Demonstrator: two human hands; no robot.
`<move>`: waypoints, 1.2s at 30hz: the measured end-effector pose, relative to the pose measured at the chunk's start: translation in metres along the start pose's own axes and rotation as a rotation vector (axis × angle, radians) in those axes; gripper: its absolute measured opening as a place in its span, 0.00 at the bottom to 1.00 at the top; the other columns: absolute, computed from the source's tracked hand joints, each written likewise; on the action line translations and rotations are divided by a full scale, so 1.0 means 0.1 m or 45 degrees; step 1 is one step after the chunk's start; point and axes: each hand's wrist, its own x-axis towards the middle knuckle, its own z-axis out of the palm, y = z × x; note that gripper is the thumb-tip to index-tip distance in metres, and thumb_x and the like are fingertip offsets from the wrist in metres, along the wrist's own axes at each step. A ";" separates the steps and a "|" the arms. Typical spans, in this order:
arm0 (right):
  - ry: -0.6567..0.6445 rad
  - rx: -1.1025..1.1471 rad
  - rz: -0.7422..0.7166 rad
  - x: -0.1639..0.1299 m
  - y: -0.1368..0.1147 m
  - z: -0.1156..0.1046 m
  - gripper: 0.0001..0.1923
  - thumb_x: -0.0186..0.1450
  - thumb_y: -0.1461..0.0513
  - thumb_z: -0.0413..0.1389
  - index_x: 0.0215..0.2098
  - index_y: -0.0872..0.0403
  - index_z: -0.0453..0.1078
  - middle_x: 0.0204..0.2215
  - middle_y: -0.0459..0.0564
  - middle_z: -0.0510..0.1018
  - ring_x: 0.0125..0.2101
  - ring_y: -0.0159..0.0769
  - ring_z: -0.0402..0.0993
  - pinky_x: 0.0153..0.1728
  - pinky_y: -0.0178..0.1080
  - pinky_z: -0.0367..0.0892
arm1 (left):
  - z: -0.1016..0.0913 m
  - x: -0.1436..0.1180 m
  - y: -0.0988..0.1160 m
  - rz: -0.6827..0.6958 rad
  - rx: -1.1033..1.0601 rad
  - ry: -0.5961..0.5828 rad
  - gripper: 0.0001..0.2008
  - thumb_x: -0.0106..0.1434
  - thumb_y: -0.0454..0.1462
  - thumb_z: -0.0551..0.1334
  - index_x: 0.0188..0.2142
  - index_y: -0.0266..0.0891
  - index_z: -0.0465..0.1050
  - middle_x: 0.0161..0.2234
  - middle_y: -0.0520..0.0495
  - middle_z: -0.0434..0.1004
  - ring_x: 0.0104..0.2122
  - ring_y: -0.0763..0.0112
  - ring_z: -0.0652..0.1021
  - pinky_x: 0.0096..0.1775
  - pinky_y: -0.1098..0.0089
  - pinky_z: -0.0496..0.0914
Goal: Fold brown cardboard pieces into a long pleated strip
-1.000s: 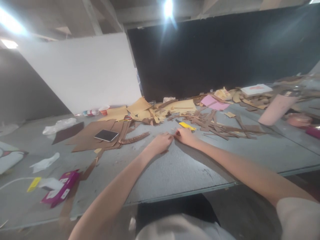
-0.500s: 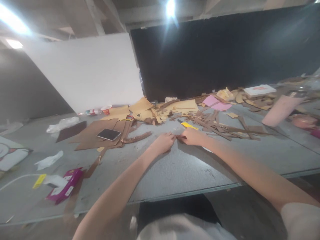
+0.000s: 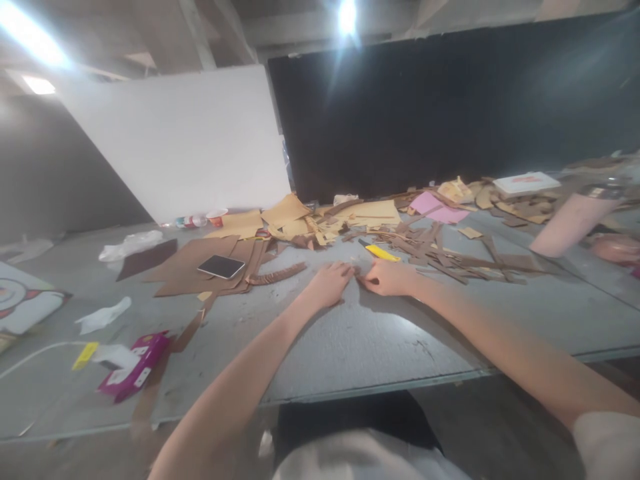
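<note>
My left hand (image 3: 331, 284) rests low over the table with its fingers bent together, their tips at a small brown cardboard piece (image 3: 357, 273). From the other side, my right hand (image 3: 389, 277) pinches the same piece between thumb and fingers. Most of that piece is hidden by the fingers. Just beyond my right hand lies a yellow utility knife (image 3: 382, 253). Left of my left hand, a curved brown strip with ridges across it (image 3: 277, 274) lies on the table.
A phone (image 3: 221, 267) lies on stacked brown cardboard sheets (image 3: 173, 277). Cardboard strips (image 3: 450, 257) are scattered at the right, near a pink bottle (image 3: 575, 223). A purple tissue pack (image 3: 137, 367) sits at the front left of the grey table (image 3: 340, 353).
The view has shifted slightly, so things appear a little farther right. My hands stay close together at the brown piece, and less of it shows between them.
</note>
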 end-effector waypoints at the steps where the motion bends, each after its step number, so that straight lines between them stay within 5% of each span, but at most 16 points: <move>1: -0.006 0.032 -0.020 0.00 -0.02 0.00 0.19 0.72 0.61 0.54 0.24 0.51 0.77 0.21 0.51 0.79 0.29 0.40 0.71 0.34 0.40 0.57 | -0.01 0.00 0.01 -0.004 0.019 -0.004 0.45 0.51 0.37 0.81 0.65 0.36 0.65 0.67 0.30 0.68 0.65 0.42 0.69 0.60 0.53 0.66; 7: 0.010 0.056 0.027 0.02 -0.10 0.02 0.21 0.74 0.60 0.54 0.23 0.54 0.73 0.20 0.50 0.77 0.25 0.36 0.67 0.32 0.39 0.54 | -0.01 0.00 0.05 0.019 0.010 0.001 0.42 0.54 0.35 0.78 0.66 0.35 0.66 0.63 0.34 0.73 0.62 0.48 0.73 0.61 0.55 0.67; 13: 0.118 0.212 -0.097 0.03 0.06 0.12 0.20 0.74 0.63 0.52 0.23 0.53 0.71 0.20 0.46 0.72 0.25 0.35 0.65 0.40 0.39 0.61 | 0.06 0.03 -0.03 0.036 -0.195 0.042 0.24 0.64 0.27 0.64 0.60 0.36 0.73 0.59 0.38 0.79 0.61 0.57 0.76 0.62 0.60 0.69; 16: 0.416 0.283 0.011 0.09 0.20 0.25 0.17 0.77 0.61 0.49 0.33 0.53 0.75 0.37 0.53 0.77 0.40 0.40 0.72 0.46 0.41 0.65 | 0.10 0.02 -0.08 0.089 -0.247 0.055 0.27 0.63 0.25 0.64 0.61 0.36 0.73 0.60 0.39 0.78 0.62 0.58 0.75 0.63 0.60 0.69; 19: 0.573 0.209 0.186 0.15 0.34 0.42 0.17 0.78 0.58 0.48 0.39 0.53 0.77 0.45 0.57 0.73 0.49 0.46 0.68 0.55 0.48 0.65 | 0.12 0.02 -0.12 0.128 -0.251 0.067 0.30 0.60 0.25 0.67 0.62 0.38 0.73 0.64 0.40 0.75 0.66 0.55 0.71 0.66 0.58 0.67; 25: 0.450 0.101 0.336 0.20 0.47 0.62 0.20 0.79 0.59 0.46 0.35 0.54 0.76 0.50 0.59 0.73 0.51 0.50 0.65 0.53 0.52 0.64 | 0.10 0.03 -0.12 0.078 -0.186 0.067 0.26 0.61 0.23 0.65 0.58 0.36 0.76 0.67 0.36 0.70 0.71 0.52 0.64 0.69 0.53 0.62; 36: 0.267 0.190 0.579 0.19 0.36 0.50 0.23 0.78 0.53 0.48 0.34 0.54 0.78 0.47 0.59 0.79 0.50 0.50 0.71 0.51 0.50 0.62 | 0.04 0.05 -0.03 0.087 -0.110 -0.002 0.27 0.59 0.30 0.73 0.58 0.37 0.74 0.64 0.36 0.73 0.70 0.50 0.66 0.66 0.55 0.64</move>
